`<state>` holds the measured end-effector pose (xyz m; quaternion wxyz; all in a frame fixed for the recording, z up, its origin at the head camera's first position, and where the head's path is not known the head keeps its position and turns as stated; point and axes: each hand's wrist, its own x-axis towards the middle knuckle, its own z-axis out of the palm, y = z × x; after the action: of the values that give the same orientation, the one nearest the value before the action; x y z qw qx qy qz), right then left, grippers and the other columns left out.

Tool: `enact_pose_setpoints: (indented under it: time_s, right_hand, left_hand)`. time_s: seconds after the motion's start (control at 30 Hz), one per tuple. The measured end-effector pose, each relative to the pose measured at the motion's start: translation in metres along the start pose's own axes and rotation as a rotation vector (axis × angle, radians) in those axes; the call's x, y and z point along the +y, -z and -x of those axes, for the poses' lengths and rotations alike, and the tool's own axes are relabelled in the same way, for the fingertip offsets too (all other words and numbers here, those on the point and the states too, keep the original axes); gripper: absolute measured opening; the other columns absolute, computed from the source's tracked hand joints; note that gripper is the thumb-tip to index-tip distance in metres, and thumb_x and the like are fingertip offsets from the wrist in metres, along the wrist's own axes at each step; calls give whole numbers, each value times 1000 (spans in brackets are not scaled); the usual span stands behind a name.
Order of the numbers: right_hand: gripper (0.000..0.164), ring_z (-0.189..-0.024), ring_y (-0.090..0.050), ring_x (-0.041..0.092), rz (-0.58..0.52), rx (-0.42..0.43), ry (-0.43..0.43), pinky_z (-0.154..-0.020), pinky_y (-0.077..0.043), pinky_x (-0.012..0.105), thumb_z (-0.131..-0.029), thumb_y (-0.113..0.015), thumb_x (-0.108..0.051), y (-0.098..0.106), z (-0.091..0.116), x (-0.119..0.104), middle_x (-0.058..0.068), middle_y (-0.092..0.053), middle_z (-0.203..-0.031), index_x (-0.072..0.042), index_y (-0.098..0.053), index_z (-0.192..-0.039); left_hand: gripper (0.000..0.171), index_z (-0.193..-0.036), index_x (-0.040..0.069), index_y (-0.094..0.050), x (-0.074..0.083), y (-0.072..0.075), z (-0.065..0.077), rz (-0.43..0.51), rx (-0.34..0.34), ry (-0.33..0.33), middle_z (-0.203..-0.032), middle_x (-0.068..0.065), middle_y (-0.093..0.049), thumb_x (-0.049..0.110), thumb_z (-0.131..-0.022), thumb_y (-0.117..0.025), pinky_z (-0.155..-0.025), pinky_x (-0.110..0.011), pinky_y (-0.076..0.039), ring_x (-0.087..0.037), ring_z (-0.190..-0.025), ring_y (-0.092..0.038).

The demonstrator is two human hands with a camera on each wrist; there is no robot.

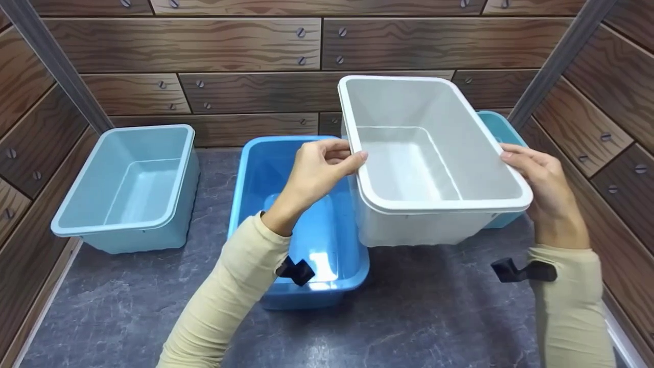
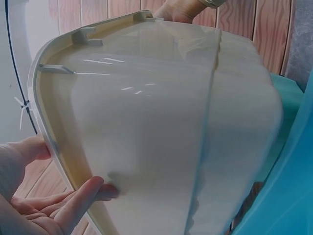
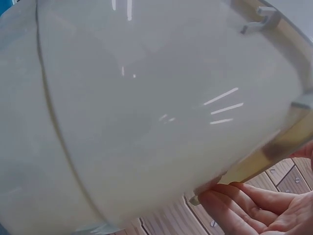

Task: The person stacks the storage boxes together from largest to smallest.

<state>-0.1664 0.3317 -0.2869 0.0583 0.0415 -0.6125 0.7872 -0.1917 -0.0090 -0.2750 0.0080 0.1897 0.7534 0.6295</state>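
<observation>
A white plastic bin (image 1: pixel 409 163) is held up between both hands, its opening facing up and toward me. My left hand (image 1: pixel 322 168) grips its left rim, thumb over the top and fingers curled beneath. On the opposite rim my right hand (image 1: pixel 546 184) pinches the edge the same way. From the left wrist view, the fingers (image 2: pixel 88 196) press under the rim against the bin's outer wall (image 2: pixel 142 127). In the right wrist view, the fingertips (image 3: pixel 220 196) sit beneath the rim. Below and left of it stands a blue bin (image 1: pixel 317 240), partly covered by the white one.
A pale blue bin (image 1: pixel 122 179) stands at the left on the dark grey tabletop (image 1: pixel 127 306). Behind the white bin on the right, a teal bin (image 1: pixel 498 128) is mostly hidden. Wood-patterned walls (image 1: pixel 204 46) enclose the back and sides, with grey posts at the corners.
</observation>
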Motion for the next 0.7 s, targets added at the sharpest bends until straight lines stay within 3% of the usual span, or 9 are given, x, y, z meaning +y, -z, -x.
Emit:
enact_pose_setpoints:
  time_s: [0.53, 0.7]
  right_hand:
    - [27, -71, -72, 11, 9, -34, 17, -58, -58, 20, -95, -50, 1, -7, 1, 0, 4, -77, -87, -8, -75, -100]
    - [29, -72, -72, 11, 29, -10, 18, -59, -58, 20, -95, -49, 2, -8, 2, 1, 3, -76, -88, -9, -75, -100]
  left_hand:
    - [35, -117, -4, -65, 2, 9, 4, -1, -6, -8, -109, -19, -72, 16, -89, -68, -81, -30, -61, -24, -94, -74]
    - [35, -118, -3, -65, 2, 10, 4, -2, -4, -1, -109, -19, -72, 17, -89, -68, -81, -30, -61, -23, -93, -74]
